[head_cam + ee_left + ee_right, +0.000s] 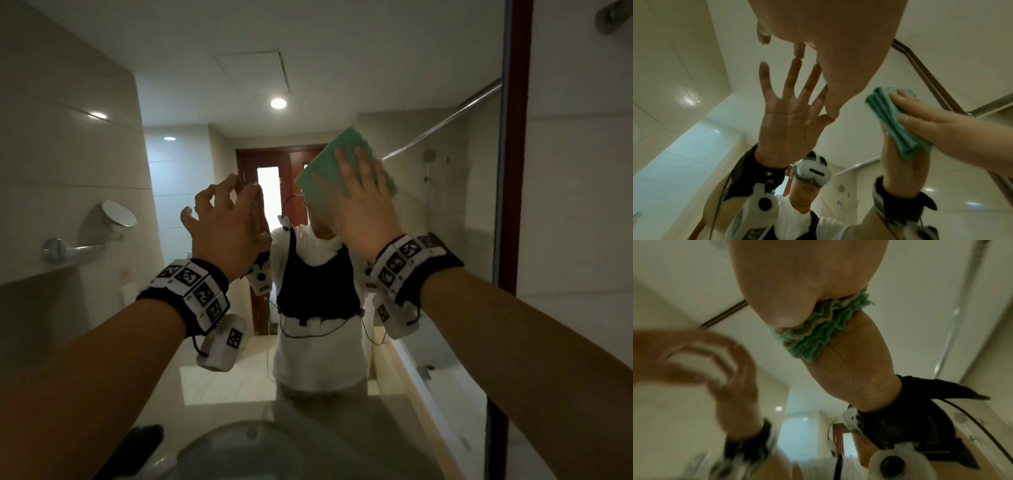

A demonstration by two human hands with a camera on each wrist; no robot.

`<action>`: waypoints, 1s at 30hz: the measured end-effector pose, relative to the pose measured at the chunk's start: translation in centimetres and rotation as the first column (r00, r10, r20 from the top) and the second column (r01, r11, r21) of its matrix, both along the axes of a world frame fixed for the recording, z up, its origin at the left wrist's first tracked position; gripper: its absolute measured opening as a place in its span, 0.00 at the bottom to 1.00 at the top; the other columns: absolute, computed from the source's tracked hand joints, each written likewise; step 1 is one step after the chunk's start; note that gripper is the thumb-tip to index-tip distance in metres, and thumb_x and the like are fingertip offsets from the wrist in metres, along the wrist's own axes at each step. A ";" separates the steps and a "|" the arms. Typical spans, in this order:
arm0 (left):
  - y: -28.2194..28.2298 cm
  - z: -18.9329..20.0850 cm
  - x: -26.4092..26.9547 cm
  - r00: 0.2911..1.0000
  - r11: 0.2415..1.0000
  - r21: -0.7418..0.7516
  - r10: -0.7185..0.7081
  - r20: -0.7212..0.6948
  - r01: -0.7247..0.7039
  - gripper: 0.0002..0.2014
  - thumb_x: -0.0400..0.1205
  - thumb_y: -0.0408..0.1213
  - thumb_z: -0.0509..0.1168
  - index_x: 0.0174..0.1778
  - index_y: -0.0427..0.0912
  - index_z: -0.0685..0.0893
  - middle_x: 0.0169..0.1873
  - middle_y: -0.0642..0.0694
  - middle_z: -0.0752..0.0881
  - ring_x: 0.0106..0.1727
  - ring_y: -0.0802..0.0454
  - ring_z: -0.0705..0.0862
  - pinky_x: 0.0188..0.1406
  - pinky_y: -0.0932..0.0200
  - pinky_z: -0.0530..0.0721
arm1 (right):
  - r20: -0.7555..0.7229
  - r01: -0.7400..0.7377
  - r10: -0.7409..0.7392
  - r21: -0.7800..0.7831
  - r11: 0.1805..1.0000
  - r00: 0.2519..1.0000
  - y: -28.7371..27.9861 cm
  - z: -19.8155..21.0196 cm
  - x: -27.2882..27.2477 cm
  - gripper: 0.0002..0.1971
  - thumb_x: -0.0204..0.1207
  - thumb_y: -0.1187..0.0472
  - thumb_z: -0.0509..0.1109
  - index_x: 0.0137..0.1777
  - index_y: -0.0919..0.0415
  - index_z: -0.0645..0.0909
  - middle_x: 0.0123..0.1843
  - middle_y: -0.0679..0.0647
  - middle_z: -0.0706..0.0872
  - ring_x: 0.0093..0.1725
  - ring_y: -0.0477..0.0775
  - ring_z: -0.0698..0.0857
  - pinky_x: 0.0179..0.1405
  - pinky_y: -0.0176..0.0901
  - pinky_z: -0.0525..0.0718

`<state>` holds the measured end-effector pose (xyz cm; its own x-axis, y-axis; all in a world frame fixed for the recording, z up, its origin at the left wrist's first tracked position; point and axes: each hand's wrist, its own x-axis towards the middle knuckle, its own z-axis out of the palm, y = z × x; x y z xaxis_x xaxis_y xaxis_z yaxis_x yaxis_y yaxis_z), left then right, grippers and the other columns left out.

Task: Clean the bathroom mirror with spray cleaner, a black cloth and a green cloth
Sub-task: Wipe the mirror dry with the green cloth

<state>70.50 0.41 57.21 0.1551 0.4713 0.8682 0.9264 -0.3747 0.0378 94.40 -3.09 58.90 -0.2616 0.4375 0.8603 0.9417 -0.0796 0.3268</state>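
The bathroom mirror (pixel 394 85) fills the wall ahead and shows my reflection. My right hand (pixel 363 205) lies flat on a folded green cloth (pixel 347 142) and presses it against the glass at head height. The cloth (pixel 892 120) shows under the right hand (pixel 941 125) in the left wrist view, and its bunched edge (pixel 813 334) shows under the palm (pixel 807 280) in the right wrist view. My left hand (pixel 226 226) is empty, fingers spread and bent, tips touching the glass to the cloth's left. A dark shape (pixel 144 442) on the counter may be the black cloth. No spray bottle is in view.
A sink basin (pixel 239 452) sits below my arms. On the left wall are a round swivel mirror (pixel 118 214) and a chrome rail (pixel 72 251). A red-brown frame (pixel 517 137) bounds the big mirror on the right.
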 end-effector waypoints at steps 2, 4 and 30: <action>-0.1 -0.1 -0.3 1.000 1.000 0.013 -0.016 -0.014 0.016 0.38 0.72 0.48 0.75 0.80 0.55 0.69 0.82 0.45 0.64 0.79 0.31 0.63 0.70 0.22 0.64 | 0.178 -0.052 0.061 -0.057 0.997 0.982 0.6 -3.3 -1.3 0.30 0.85 0.43 0.57 0.86 0.44 0.56 0.88 0.62 0.51 0.86 0.72 0.47 0.82 0.73 0.49; -0.2 -0.2 -0.6 0.999 0.999 0.010 -0.037 -0.031 0.037 0.38 0.73 0.44 0.74 0.81 0.53 0.68 0.83 0.44 0.64 0.79 0.31 0.64 0.71 0.22 0.64 | 0.280 -0.048 0.081 -0.122 0.991 0.956 1.1 -6.6 -2.2 0.31 0.83 0.43 0.61 0.85 0.42 0.58 0.88 0.59 0.52 0.86 0.69 0.48 0.83 0.71 0.46; 0.4 1.2 -3.7 0.952 0.954 -0.048 -0.289 0.097 0.295 0.36 0.80 0.41 0.70 0.83 0.53 0.61 0.67 0.45 0.82 0.71 0.39 0.75 0.69 0.30 0.71 | 0.354 -0.091 0.152 -0.184 0.979 0.923 2.9 -9.5 -7.5 0.29 0.86 0.45 0.59 0.85 0.42 0.58 0.88 0.57 0.48 0.87 0.68 0.44 0.83 0.72 0.46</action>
